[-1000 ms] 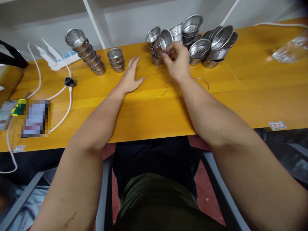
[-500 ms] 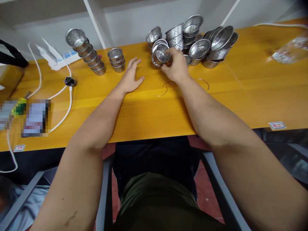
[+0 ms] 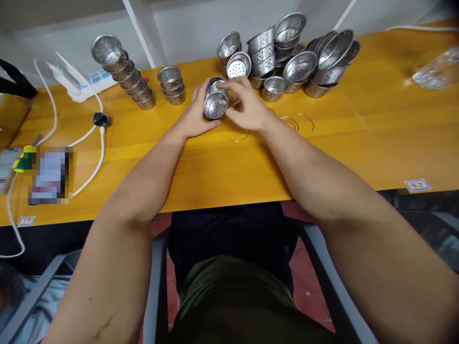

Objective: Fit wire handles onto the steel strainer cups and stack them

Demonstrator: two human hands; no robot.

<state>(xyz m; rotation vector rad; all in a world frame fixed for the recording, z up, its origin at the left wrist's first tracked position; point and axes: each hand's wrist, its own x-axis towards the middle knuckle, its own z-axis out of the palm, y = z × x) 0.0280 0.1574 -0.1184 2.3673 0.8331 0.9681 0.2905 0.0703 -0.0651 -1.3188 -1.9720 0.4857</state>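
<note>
Two small perforated metal cups (image 3: 215, 106), one behind the other, are between my hands over the table. My left hand (image 3: 195, 114) curls round their left side, its thumb below the front cup. From the right, my right hand (image 3: 249, 105) grips them with bent fingers, the index finger over the back cup's rim. Left of my hands stands a short stack of similar cups (image 3: 171, 85). Just behind my right hand are a tilted cup (image 3: 238, 65) and an upright cup (image 3: 274, 88).
A taller leaning cup stack (image 3: 125, 71) stands at the left. Larger perforated bowls (image 3: 299, 67) crowd the back right. Thin wire rings (image 3: 289, 123) lie by my right forearm. White cables (image 3: 103, 157), a blurred phone (image 3: 50, 174) and a plastic bag (image 3: 435, 71) are also on the table.
My right hand has moved left and toward me from the back group, bringing cups with it. My left hand, open before, now curls round these cups.
</note>
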